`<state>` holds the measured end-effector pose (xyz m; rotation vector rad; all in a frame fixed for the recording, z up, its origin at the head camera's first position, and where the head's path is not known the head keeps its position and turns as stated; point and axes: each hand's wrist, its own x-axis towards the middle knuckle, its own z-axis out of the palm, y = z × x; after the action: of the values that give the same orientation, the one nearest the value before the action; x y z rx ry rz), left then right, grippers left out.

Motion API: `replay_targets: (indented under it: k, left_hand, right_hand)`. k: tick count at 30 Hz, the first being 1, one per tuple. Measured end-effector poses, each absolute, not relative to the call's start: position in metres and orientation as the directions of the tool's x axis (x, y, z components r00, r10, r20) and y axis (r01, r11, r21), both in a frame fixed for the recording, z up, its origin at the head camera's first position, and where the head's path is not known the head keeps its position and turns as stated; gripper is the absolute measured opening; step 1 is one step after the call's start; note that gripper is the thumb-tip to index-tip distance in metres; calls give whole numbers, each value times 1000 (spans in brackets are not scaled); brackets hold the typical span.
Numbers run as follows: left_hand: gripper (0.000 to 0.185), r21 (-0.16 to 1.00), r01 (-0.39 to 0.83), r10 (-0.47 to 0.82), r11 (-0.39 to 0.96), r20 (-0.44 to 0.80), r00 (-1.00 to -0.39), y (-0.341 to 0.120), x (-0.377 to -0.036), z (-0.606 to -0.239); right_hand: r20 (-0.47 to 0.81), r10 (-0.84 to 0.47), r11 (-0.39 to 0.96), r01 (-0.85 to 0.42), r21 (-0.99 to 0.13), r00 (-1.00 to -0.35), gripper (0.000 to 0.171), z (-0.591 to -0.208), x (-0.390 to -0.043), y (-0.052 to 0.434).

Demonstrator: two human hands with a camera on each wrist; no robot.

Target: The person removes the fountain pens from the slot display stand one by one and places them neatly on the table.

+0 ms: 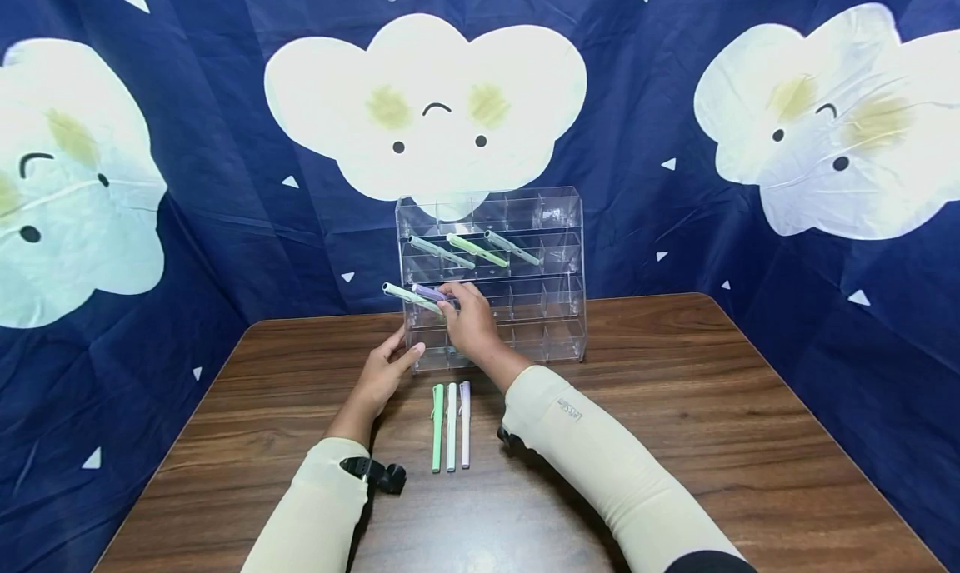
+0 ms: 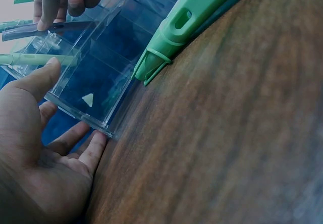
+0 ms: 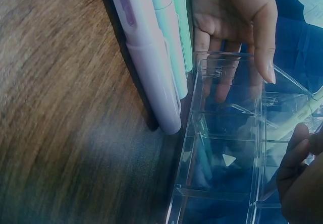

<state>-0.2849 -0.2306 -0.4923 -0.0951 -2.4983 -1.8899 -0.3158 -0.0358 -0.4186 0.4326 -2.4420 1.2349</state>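
The right hand (image 1: 468,319) pinches a purple pen (image 1: 430,292) at a slot in the clear rack (image 1: 555,306), its long axis apparently pointing into the slot and out leftward. The left hand (image 1: 386,371), fingers relaxed, braces the rack's lower left corner (three pens (image 1: 451,423) lie on the table (image 1: 712,406) near its front edge).

"Is it bright in here?"

"Yes, from the head view. Soft light falls from above, and the table (image 1: 675,406) shines a little. Small dark shadows sit under the arms. The cloth (image 1: 225,181) curves at the edges."

"And the wrist views?"

"Dim and bluish. The green pen (image 2: 186,27) up close is fuzzy, and the wood blurs at the corners."
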Motion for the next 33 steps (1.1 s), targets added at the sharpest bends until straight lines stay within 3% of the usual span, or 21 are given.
replay_targets:
  k: [19,33]
  left_hand:
    - [73,964,48,34,263,40,-999,-231,-286,-494]
    - [74,965,49,53,258,36,-998,-233,-284,-491]
  right_hand:
    - [445,-124,518,-441,-733,-887,20,-411,-317,-32]
    - [501,-170,480,-516,-709,-848,19,-396,-313,-30]
